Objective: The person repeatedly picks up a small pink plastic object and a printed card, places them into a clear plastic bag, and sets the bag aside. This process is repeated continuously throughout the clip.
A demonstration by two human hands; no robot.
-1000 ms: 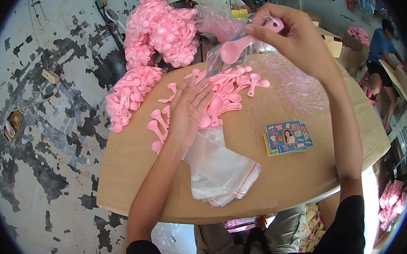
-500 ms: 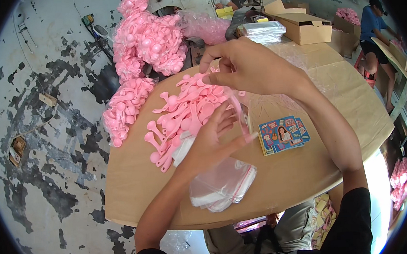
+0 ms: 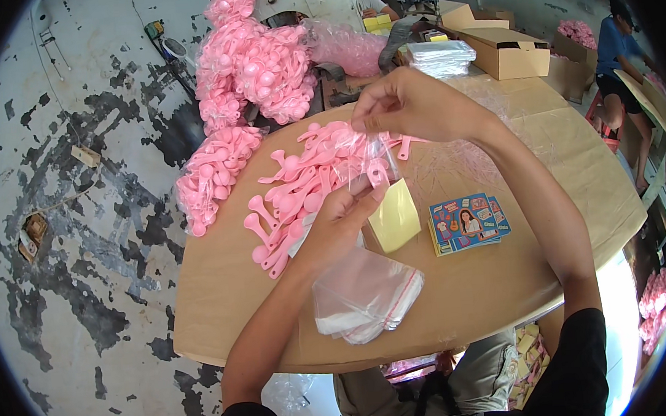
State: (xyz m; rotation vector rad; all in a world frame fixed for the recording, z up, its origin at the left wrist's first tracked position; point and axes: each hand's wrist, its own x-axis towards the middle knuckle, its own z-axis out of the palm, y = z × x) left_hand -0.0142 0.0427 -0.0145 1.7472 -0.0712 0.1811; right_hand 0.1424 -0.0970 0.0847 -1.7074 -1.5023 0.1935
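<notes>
Over the middle of the table, my left hand is closed on a clear plastic bag. A pink plastic spoon shows its holed handle end at my left fingertips, and a pale yellow card hangs right beside them, seemingly in the same bag. Higher up, my right hand pinches the bag's top edge between thumb and fingers. Behind both hands lies a loose pile of pink spoons. Below my left wrist sits a stack of flat clear bags. Blue printed cards are stacked to the right.
Brown paper covers the rounded table. Bagged pink spoons heap up at the far left edge. A cardboard box and packed clear bags stand at the back. A person in blue sits at far right.
My left fingers, spread before, have closed on the bag and spoon handle. The yellow card has come into sight below them. My right hand has moved slightly down and right.
</notes>
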